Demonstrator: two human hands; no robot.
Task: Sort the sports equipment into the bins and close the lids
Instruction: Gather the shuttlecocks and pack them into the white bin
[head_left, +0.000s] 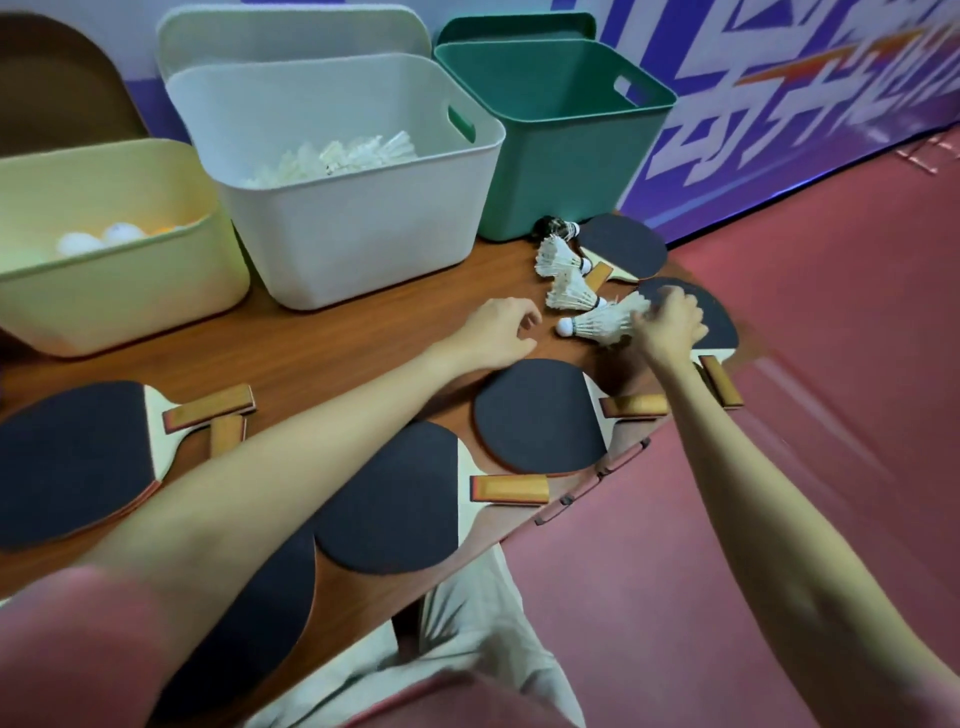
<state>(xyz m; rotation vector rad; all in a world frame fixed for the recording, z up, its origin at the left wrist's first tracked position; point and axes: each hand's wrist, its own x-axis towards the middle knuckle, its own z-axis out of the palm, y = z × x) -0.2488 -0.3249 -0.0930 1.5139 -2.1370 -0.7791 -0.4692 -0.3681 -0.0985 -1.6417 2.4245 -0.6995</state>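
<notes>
My right hand (670, 325) covers the feather skirt of a white shuttlecock (597, 325) right of centre on the table (311, 353), fingers closed on it, cork tip pointing left. My left hand (501, 330) is loosely curled, empty; its fingertips are hidden from me.

Matt plastic bins (363, 249) stand on a glossy wood-grain table (322, 353); paddles (540, 415) show matt black rubber, varnished wooden handles; shuttlecocks (597, 325) are white-feathered.
</notes>
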